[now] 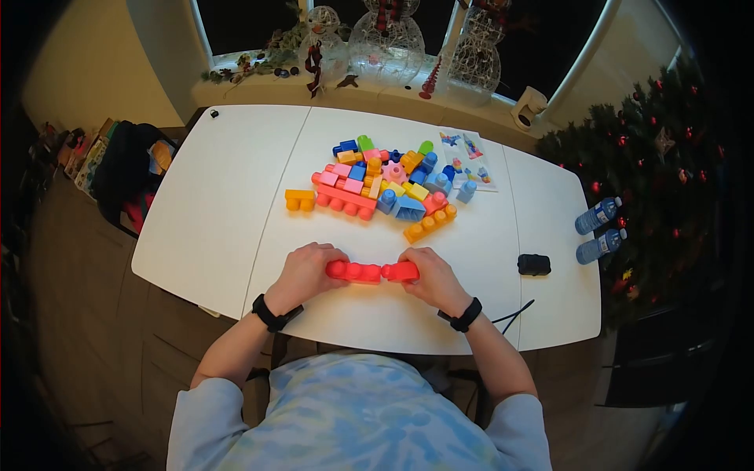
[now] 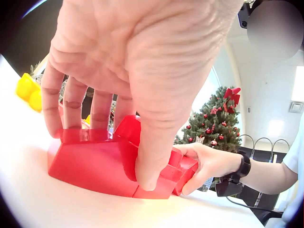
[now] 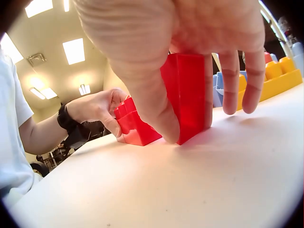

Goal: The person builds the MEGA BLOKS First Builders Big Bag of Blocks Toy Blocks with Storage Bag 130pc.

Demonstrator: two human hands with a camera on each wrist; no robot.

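Near the table's front edge, the left hand (image 1: 310, 271) grips a long red block (image 1: 357, 272) by its left end. Beside it the right hand (image 1: 433, 279) pinches a smaller red block (image 1: 402, 272) between thumb and fingers. The two blocks lie end to end; whether they touch is hard to tell. In the left wrist view the left thumb presses the near side of the red block (image 2: 95, 164), its fingers over the far side. The right wrist view shows the right thumb against one side of the red block (image 3: 186, 97), which rests on the white tabletop.
Beyond the hands lies a pile of coloured blocks (image 1: 393, 169), with a yellow block (image 1: 299, 200) at its left and a picture sheet (image 1: 471, 157) behind. To the right are a black case (image 1: 534, 264), a cable (image 1: 514, 312) and two water bottles (image 1: 598, 216).
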